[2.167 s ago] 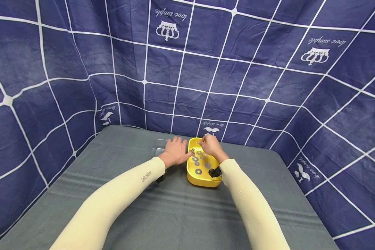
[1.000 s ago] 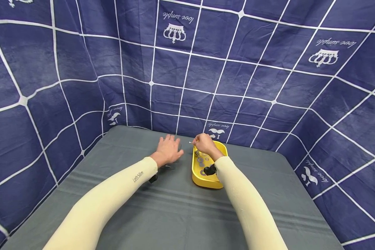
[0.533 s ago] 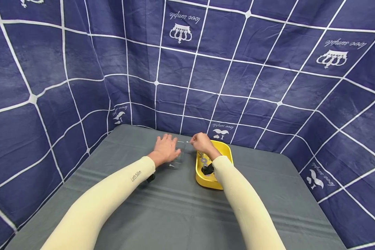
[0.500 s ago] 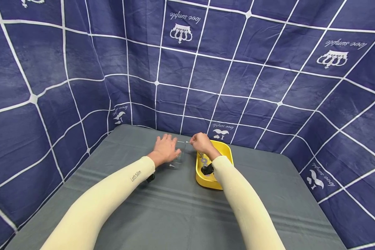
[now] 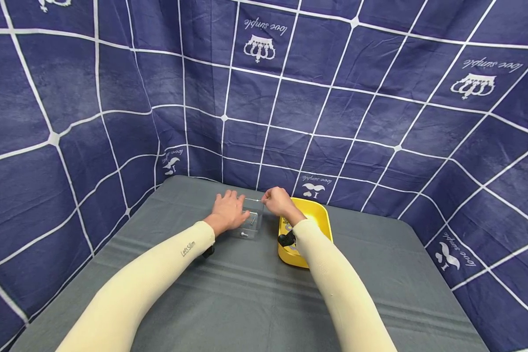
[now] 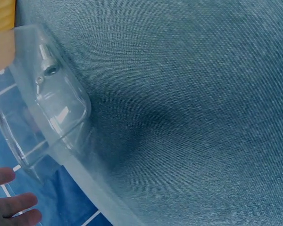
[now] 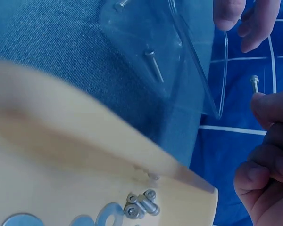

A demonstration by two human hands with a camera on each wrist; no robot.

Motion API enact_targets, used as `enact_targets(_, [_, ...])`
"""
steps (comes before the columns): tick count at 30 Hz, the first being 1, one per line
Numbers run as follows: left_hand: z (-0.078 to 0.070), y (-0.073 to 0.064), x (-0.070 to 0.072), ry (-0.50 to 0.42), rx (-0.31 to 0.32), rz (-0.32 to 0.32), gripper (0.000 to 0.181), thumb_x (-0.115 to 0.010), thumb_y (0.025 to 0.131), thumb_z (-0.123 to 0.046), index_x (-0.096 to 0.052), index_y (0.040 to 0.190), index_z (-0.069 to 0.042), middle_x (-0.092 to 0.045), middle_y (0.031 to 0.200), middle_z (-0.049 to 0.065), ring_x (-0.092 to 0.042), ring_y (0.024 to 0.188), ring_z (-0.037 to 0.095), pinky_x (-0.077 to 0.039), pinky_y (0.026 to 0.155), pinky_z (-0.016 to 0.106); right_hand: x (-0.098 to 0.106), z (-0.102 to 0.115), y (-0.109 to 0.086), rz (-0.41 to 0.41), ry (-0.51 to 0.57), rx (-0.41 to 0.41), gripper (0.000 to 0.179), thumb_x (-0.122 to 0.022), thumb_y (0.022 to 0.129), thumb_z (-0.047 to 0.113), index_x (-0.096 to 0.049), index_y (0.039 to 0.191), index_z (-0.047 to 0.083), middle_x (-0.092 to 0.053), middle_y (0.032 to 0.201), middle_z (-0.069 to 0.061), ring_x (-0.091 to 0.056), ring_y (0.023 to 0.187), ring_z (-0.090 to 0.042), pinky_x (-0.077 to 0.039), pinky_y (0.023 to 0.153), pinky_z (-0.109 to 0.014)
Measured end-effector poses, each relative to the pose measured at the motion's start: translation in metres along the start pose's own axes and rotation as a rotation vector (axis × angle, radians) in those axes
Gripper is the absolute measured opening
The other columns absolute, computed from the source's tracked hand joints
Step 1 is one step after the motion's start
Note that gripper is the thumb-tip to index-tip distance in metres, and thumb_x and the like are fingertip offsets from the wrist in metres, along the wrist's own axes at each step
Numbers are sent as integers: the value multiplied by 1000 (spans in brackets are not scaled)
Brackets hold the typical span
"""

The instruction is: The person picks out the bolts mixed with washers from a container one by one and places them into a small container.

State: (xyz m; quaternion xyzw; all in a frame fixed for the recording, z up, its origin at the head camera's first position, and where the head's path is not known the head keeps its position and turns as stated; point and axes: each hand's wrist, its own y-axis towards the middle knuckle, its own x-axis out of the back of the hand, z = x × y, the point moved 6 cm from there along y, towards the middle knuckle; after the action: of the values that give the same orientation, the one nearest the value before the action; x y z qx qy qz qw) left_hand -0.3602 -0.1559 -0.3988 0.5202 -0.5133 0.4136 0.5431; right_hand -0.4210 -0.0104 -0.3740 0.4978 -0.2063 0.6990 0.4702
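My right hand pinches a small socket-head screw between thumb and finger, its head pointing out. It is at the right edge of a clear plastic box, close to the rim. My left hand lies over the left part of that box with fingers extended and spread, hiding part of it. Inside the box are a screw and another screw. Beneath my right wrist stands a yellow tray with several washers and a cluster of bolts.
Both items stand on a grey cloth-covered table, near its far edge. A blue curtain with white lines rises behind and at both sides. The tray's tall wall stands between its hardware and the clear box.
My right hand has moved left out of the yellow tray with the screw, up to the clear box. My left hand has drawn away from the tray's edge, uncovering more of the box.
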Motion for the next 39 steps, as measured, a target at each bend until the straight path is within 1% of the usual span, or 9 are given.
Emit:
enact_targets(7, [5,2,-9,0,19,28,68,-55,96,-50,-47,147,-7,-51,142,21,-41,138,38,-32,110,63,-7,3,2,7,17,5,18,-64,93,14,-78,95,4,-75,92,-3,-65,87,-20,-52,81,-33])
enact_targets(13, [10,4,-15,1,34,24,68,-56,95,-49,-47,145,-3,-52,140,23,-43,135,39,-34,107,62,-11,7,2,4,9,-2,17,-65,93,14,-78,94,4,-75,91,-3,-64,83,-18,-53,79,-32])
enact_targets(18, [13,2,-18,11,57,49,70,-54,95,-49,-47,145,-2,-51,141,22,-42,136,39,-34,108,62,-13,10,2,12,19,4,18,-63,94,14,-78,96,4,-75,93,-2,-65,85,-18,-52,79,-32])
enact_targets(20, [13,1,-18,7,65,56,70,-53,95,-48,-45,146,-1,-51,142,22,-42,136,38,-34,108,61,-14,11,2,7,10,3,18,-63,94,14,-78,94,6,-75,92,-2,-65,85,-18,-52,79,-32])
enact_targets(23, [12,1,-18,-17,68,26,72,-56,93,-48,-44,143,2,-52,139,22,-44,134,39,-36,106,61,-14,10,1,-1,-6,-8,17,-63,94,15,-78,92,7,-74,89,-1,-64,82,-17,-52,79,-32])
enact_targets(27, [12,4,-18,-23,77,-9,72,-58,92,-48,-46,139,5,-54,134,22,-46,130,39,-38,104,60,-14,10,1,3,-1,-4,18,-63,94,14,-78,93,6,-74,89,-1,-63,81,-17,-52,80,-32])
enact_targets(32, [13,7,-22,-3,78,3,72,-55,94,-48,-47,141,5,-53,136,22,-44,132,39,-37,105,60,-14,11,1,21,28,7,20,-61,95,13,-78,96,3,-75,93,-3,-63,81,-18,-53,80,-33])
enact_targets(39, [11,10,-22,-4,75,1,68,-55,93,-48,-48,139,2,-53,135,22,-44,132,39,-37,105,61,-16,10,4,24,28,-8,19,-62,96,16,-79,97,5,-76,95,-3,-65,84,-17,-54,80,-32])
